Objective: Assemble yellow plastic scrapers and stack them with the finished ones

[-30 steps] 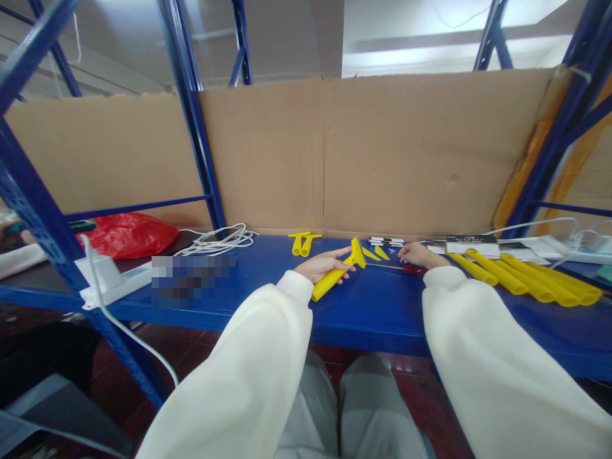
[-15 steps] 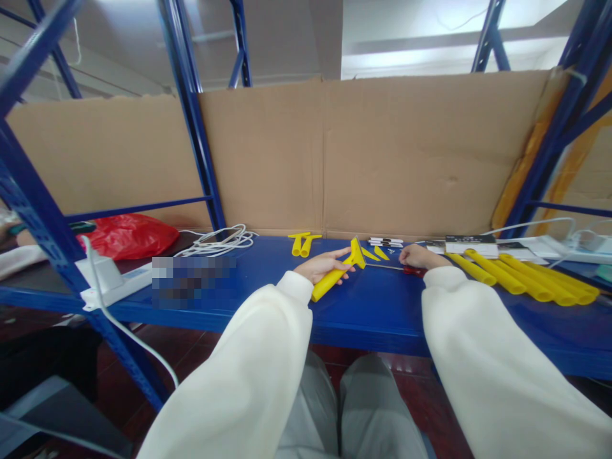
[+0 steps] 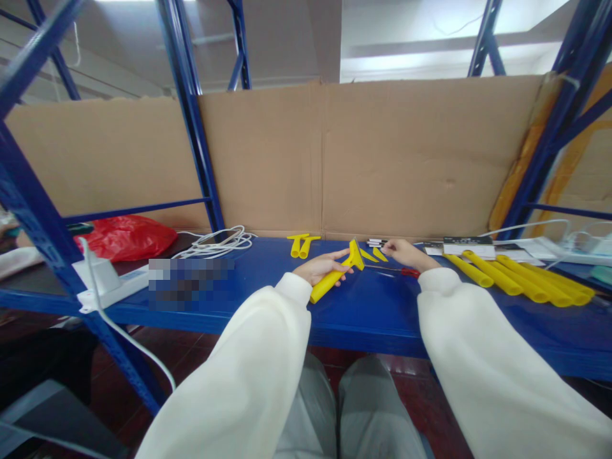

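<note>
My left hand is wrapped round the tubular handle of a yellow scraper. The scraper's flared head points up and to the right. My right hand is beyond the screwdriver, with its fingertips drawn together close to the blue shelf top; whatever they pinch is too small to make out. Just left of those fingertips lie thin yellow triangular pieces. A screwdriver with a red handle rests on the shelf below my right hand, its shaft reaching toward the scraper head.
Two yellow scrapers lie near the cardboard wall. At right are several yellow tubular handles and black-and-white packets. White cable, a power strip and a red bag occupy the left.
My right hand has moved left and slightly away from me, over the small parts, uncovering more of the screwdriver's handle. My left hand keeps the scraper in nearly the same place.
</note>
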Demonstrator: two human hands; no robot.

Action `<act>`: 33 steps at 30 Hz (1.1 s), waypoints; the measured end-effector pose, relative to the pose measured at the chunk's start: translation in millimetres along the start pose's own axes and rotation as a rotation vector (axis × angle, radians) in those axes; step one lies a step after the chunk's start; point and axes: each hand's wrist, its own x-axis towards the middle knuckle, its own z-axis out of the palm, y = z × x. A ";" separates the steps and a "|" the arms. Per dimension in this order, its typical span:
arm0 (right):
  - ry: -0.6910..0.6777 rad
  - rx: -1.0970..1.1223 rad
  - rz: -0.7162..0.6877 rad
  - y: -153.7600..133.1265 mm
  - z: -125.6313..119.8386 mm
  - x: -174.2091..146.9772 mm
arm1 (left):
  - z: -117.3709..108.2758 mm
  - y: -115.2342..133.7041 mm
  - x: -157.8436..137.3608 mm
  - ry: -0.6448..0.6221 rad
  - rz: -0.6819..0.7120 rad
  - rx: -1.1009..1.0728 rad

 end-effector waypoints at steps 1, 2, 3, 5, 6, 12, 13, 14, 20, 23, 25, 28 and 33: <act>0.025 0.073 -0.042 -7.4 3.5 0.1 | 0.2 0.2 -0.2 -0.005 -0.001 -0.001; 0.045 0.144 -0.082 -14.8 7.2 -0.1 | 0.5 0.4 -0.5 -0.009 -0.002 -0.001; 0.052 0.205 -0.127 -21.8 11.0 -0.5 | 0.8 0.8 -0.9 -0.014 -0.001 -0.002; 0.069 0.287 -0.222 -33.8 17.9 -1.7 | 1.7 1.7 -1.9 -0.027 0.005 -0.004; 0.079 0.315 -0.263 -38.2 20.8 -2.3 | 2.2 2.1 -2.4 -0.037 0.010 -0.007; 0.104 0.369 -0.375 -46.2 31.9 -2.6 | 4.3 4.0 -4.2 -0.075 0.033 -0.052; 0.113 0.373 -0.378 -46.1 32.9 -2.4 | 4.5 4.1 -4.5 -0.077 0.033 -0.059; 0.120 0.380 -0.380 -46.1 33.7 -2.3 | 4.8 4.2 -4.7 -0.078 0.032 -0.064; 0.144 0.446 -0.367 -48.6 36.3 -4.4 | 5.6 4.6 -5.5 -0.078 0.036 -0.071; 0.144 0.516 -0.330 -51.7 36.5 -6.8 | 4.8 4.8 -5.3 -0.098 0.037 -0.086; 0.127 0.575 -0.289 -54.0 36.3 -8.9 | 4.2 4.9 -5.2 -0.116 0.045 -0.100; 0.088 0.657 -0.224 -56.9 36.7 -11.9 | 3.3 4.7 -5.2 -0.136 0.054 -0.110; 0.054 0.725 -0.150 -58.1 39.8 -13.5 | 1.6 2.7 -5.0 -0.152 0.051 -0.097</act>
